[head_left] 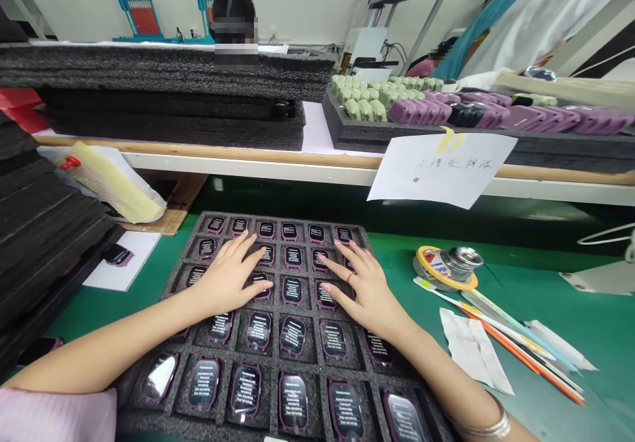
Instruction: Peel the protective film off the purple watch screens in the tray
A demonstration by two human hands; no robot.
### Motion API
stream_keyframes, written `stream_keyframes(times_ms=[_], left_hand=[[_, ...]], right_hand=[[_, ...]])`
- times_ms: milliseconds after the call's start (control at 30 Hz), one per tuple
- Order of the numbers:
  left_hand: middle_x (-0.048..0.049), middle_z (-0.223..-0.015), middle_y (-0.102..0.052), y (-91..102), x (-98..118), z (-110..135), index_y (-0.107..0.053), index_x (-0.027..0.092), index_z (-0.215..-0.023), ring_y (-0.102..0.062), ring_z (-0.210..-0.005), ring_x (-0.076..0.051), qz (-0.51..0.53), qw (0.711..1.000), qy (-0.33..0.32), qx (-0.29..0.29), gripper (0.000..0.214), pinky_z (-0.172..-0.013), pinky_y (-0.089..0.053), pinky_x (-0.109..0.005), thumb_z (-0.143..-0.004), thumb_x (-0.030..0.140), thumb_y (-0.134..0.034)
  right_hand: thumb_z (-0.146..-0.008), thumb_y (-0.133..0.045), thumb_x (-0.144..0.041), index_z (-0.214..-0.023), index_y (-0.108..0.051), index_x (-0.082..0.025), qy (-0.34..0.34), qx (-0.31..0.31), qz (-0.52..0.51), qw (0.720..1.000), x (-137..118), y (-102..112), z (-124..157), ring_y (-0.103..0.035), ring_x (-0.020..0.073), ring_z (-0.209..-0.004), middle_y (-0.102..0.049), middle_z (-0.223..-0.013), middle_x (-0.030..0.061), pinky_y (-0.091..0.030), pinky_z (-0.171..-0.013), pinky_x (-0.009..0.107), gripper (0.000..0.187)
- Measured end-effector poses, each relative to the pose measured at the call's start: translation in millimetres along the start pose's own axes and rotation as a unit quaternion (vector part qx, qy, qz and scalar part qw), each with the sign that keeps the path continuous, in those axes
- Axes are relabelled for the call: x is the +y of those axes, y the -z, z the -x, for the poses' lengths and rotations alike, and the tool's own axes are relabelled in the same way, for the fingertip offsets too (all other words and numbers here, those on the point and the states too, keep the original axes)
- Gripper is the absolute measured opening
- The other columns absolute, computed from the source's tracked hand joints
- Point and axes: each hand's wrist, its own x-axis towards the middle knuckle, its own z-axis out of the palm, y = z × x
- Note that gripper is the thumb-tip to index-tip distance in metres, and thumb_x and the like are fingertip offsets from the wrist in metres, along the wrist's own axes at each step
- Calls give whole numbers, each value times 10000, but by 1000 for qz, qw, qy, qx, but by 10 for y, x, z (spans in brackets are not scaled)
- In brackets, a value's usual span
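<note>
A dark foam tray (310, 379) with rows of compartments lies in front of me. Each visible compartment holds a purple-rimmed smartwatch (292, 399), most with lines of white text lit on the screen. My left hand (225, 273) is spread over the tray's upper left part, fingertips at watches in the second and third rows. On the upper right part rests my right hand (367, 286), fingers apart, thumb and index finger at the screens of two watches (326, 294). Neither hand grips anything. My hands and forearms hide some of the watches.
Stacked foam trays (44, 230) stand at left, near a lone watch (118, 255) on white paper. At right are a metal-topped dispenser (449, 266), brushes (520, 343) and tissue (476, 349). A shelf (278, 167) crosses ahead, bearing foam and green and purple watch parts (421, 111). A person (233, 18) sits beyond.
</note>
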Motion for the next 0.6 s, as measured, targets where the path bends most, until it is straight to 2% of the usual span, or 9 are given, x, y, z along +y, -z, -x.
stream_keyframes(times_ms=[133, 300, 600], left_hand=[[-202, -1590, -384, -15, 27, 43, -504, 166, -1458, -250, -1525, -377, 4, 1000, -6, 12, 664, -1196, -300, -596, -962, 607, -479], [-202, -1589, -385, -57, 22, 53, -527, 177, -1444, -250, -1522, -394, 16, 1000, -6, 12, 643, -1193, -298, -611, -954, 593, -510], [-221, -1594, -369, 19, 31, 61, -468, 128, -1484, -239, -1527, -387, -3, 1000, 10, -1, 737, -1212, -282, -585, -960, 645, -440]], right_hand=[[-974, -455, -605, -1376, -627, -318, 3, -17, 15, 1000, -2, 13, 17, -336, 392, -1488, -463, -1564, 106, -285, -1165, 678, 523], [-994, -422, -573, -1457, -521, -284, -8, 13, -11, 1000, 38, 59, 59, -355, 340, -1488, -461, -1564, 107, -282, -1192, 638, 554], [-974, -451, -603, -1480, -475, -225, -69, 76, -31, 994, 388, 8, 97, -439, 357, -1431, -523, -1495, 171, -344, -1163, 618, 632]])
